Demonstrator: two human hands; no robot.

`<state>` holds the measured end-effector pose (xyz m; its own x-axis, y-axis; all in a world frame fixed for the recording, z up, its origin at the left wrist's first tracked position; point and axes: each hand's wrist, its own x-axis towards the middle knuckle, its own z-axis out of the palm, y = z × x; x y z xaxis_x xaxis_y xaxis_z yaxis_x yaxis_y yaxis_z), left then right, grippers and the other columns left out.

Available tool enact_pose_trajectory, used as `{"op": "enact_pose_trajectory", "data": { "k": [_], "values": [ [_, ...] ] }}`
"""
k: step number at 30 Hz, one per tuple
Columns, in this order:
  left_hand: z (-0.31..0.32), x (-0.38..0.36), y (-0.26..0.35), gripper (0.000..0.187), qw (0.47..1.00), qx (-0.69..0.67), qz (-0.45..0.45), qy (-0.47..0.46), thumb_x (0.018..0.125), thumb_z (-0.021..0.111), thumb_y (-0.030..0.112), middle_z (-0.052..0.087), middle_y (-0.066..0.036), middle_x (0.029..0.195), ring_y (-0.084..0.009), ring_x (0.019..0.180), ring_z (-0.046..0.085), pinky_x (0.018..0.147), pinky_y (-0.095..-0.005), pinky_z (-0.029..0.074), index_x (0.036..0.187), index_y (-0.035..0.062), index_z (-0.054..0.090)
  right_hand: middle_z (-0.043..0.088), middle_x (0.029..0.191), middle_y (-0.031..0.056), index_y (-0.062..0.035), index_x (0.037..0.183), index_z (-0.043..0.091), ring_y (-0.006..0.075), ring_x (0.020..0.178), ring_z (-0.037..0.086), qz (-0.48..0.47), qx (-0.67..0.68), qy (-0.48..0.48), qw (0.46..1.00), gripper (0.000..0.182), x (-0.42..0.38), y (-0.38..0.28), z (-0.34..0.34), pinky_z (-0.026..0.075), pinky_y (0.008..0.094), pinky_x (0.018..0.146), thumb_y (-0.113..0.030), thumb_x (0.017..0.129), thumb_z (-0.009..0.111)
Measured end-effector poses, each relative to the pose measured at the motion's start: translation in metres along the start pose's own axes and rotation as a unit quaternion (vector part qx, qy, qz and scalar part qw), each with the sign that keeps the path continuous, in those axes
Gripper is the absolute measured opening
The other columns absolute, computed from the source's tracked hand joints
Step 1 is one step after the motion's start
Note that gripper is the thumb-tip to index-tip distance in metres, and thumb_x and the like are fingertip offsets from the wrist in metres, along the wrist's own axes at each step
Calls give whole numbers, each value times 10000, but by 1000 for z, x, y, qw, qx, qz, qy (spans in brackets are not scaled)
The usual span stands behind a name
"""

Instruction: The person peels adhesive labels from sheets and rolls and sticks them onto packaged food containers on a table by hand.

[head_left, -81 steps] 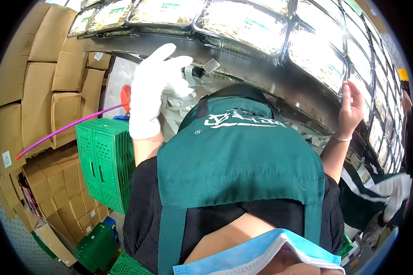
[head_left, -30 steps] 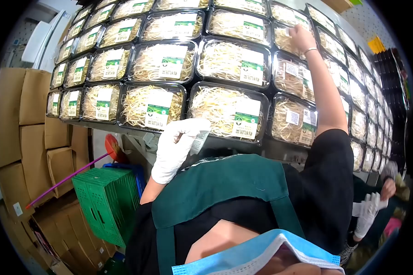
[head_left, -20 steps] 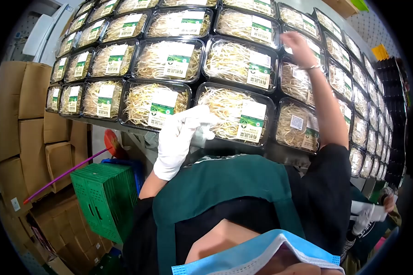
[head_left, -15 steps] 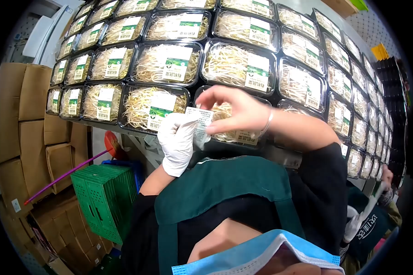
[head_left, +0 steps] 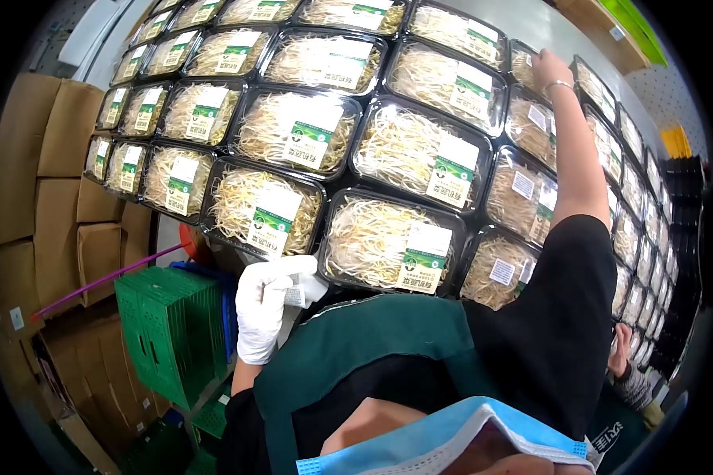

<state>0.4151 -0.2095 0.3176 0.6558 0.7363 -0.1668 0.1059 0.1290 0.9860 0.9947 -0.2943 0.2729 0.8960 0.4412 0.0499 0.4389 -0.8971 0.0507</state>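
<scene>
My left hand [head_left: 260, 305], in a white glove, is closed on a strip of printed labels [head_left: 295, 294] with pale backing, just off the near edge of the packs. Beside it sits a black tray of bean sprouts [head_left: 372, 245] under clear film with a green and white label. My bare right hand [head_left: 548, 70] reaches far forward and touches a sprout pack [head_left: 523, 70] in the back row; its fingertips are mostly hidden. Packs below that arm carry small white labels, such as the white sticker [head_left: 501, 271] on the nearest one.
Rows of sprout packs [head_left: 297, 131] cover the table [head_left: 523, 20]. Stacked green crates [head_left: 163, 332] and cardboard boxes [head_left: 56, 214] stand at the left, with a purple stick [head_left: 111, 277]. Another person's hand [head_left: 621, 348] shows at the lower right. Black trays [head_left: 689, 237] are stacked at far right.
My right hand has left the label strip and stretched forward and right to a back-row pack. My left hand has drawn back toward me, still with the labels.
</scene>
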Motion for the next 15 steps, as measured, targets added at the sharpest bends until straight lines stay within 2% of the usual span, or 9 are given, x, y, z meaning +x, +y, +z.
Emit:
{"op": "enact_pose_trajectory", "data": {
  "k": [6, 7, 8, 9, 10, 11, 13, 14, 15],
  "values": [
    [-3, -1, 7, 312, 993, -107, -59, -8, 836, 416, 41, 579, -222, 938, -243, 772, 610, 655, -308, 514, 1118, -87, 386, 538, 1095, 149, -102, 1126, 472, 283, 1020, 515, 53, -104, 31, 993, 511, -21, 31, 4, 415, 391, 818, -490, 806, 385],
    [0, 1, 9, 323, 991, -110, -75, -23, 840, 413, 47, 580, -223, 931, -246, 766, 611, 644, -308, 516, 1128, -93, 373, 546, 1081, 153, -92, 1113, 486, 283, 1016, 518, 56, -63, 34, 996, 495, -35, 22, -1, 417, 378, 814, -471, 801, 422],
    [6, 2, 8, 279, 989, -128, -77, -9, 846, 410, 43, 586, -210, 899, -249, 752, 613, 642, -302, 512, 1084, -103, 416, 563, 1043, 143, -77, 1093, 501, 262, 994, 531, -39, 97, 30, 994, 455, -51, 5, -1, 419, 350, 807, -425, 804, 456],
    [8, 3, -5, 229, 978, -194, -69, -20, 853, 427, 51, 590, -195, 861, -245, 742, 613, 636, -296, 510, 1017, -102, 471, 580, 1006, 133, -62, 1074, 516, 241, 971, 545, -132, 256, 22, 957, 415, -65, -11, 5, 422, 321, 800, -378, 806, 489],
    [9, 5, -3, 195, 980, -182, -56, -48, 844, 449, 41, 592, -186, 850, -234, 735, 611, 625, -287, 507, 976, -94, 497, 594, 939, 95, -42, 1051, 529, 186, 894, 558, -250, 425, -82, 866, 363, -119, -52, -22, 419, 275, 784, -318, 816, 508],
    [9, 6, -2, 162, 982, -169, -43, -78, 835, 471, 31, 594, -177, 838, -223, 728, 609, 615, -279, 504, 935, -85, 522, 588, 906, 59, -41, 1048, 530, 148, 866, 539, -295, 453, -168, 824, 322, -177, -89, -51, 413, 270, 787, -271, 824, 512],
    [10, 5, -21, 111, 983, -145, 72, -82, 808, 508, 0, 600, -143, 801, -186, 711, 604, 580, -258, 490, 898, -54, 543, 564, 1011, 62, -48, 1055, 527, 177, 946, 510, -412, 489, -362, 679, 404, -285, -138, -91, 400, 296, 836, -292, 746, 620],
    [14, 1, -13, 67, 977, -186, 73, -79, 782, 534, -23, 601, -98, 770, -139, 672, 586, 574, -238, 463, 838, -21, 570, 560, 1022, 76, -61, 1067, 522, 190, 930, 523, -463, 490, -324, 663, 457, -326, -152, -92, 411, 309, 828, -297, 701, 661],
    [8, 2, -27, 42, 986, -122, 102, -48, 768, 562, -10, 597, -67, 737, -112, 623, 559, 564, -224, 444, 804, -5, 583, 576, 935, 96, -20, 1025, 536, 158, 927, 516, -468, 523, -315, 639, 430, -357, -165, -94, 391, 298, 821, -231, 679, 679]
  ]
}}
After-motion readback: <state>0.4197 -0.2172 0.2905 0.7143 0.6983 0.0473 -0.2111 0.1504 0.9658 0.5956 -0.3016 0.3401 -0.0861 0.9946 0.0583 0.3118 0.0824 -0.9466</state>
